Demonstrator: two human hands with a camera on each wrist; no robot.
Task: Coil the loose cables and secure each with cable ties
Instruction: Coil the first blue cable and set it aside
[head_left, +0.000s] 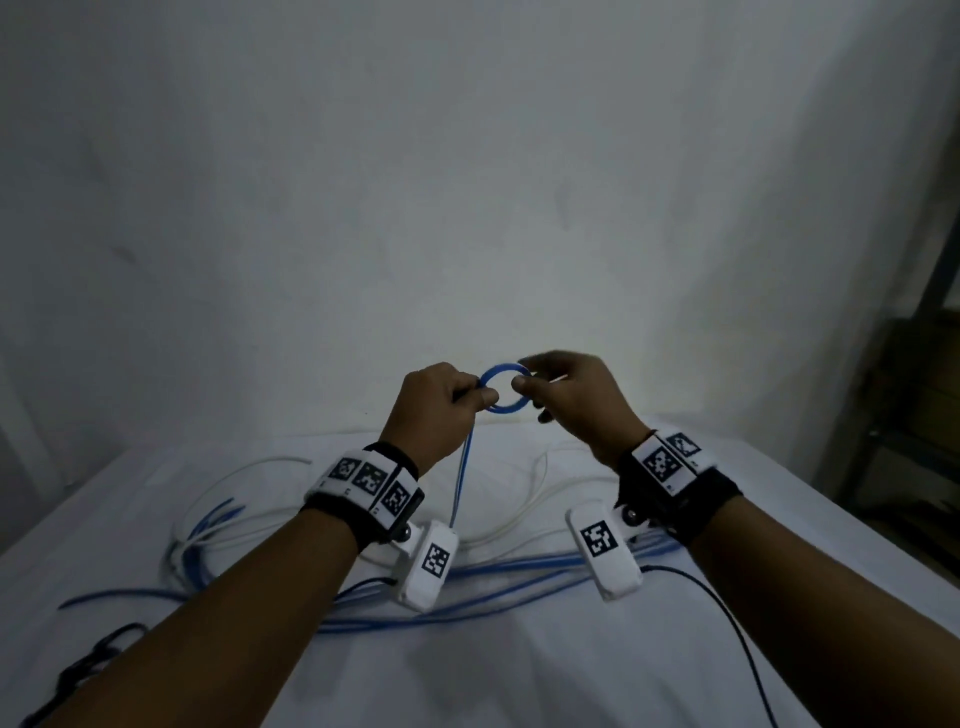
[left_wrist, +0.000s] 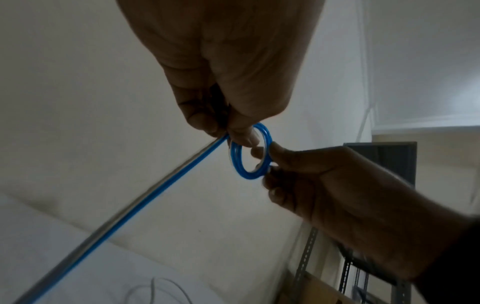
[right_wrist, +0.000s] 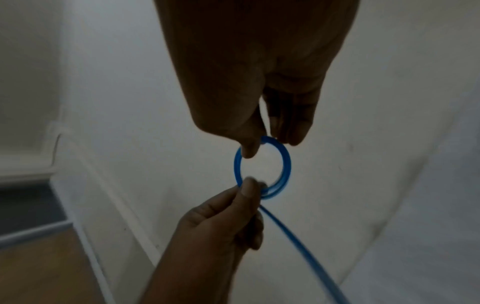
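A small ring-shaped coil of blue cable (head_left: 503, 370) (left_wrist: 242, 171) (right_wrist: 285, 162) hangs in the air between both hands, above the far part of the table. My left hand (head_left: 441, 400) (left_wrist: 233, 131) pinches its left side with thumb and forefinger. My right hand (head_left: 566, 395) (right_wrist: 267, 142) pinches the opposite side. From the left hand the cable's loose length (head_left: 460, 483) (left_wrist: 116, 224) (right_wrist: 298, 244) runs down to the table (head_left: 519, 675), where more blue strands (head_left: 467, 587) lie spread out.
White cables (head_left: 244, 478) loop on the white-covered table behind my wrists. A black cable (head_left: 727, 613) trails at the right and a black object (head_left: 88, 660) lies at the front left. A bare wall (head_left: 467, 182) stands behind; metal shelving (head_left: 914, 364) is at the right.
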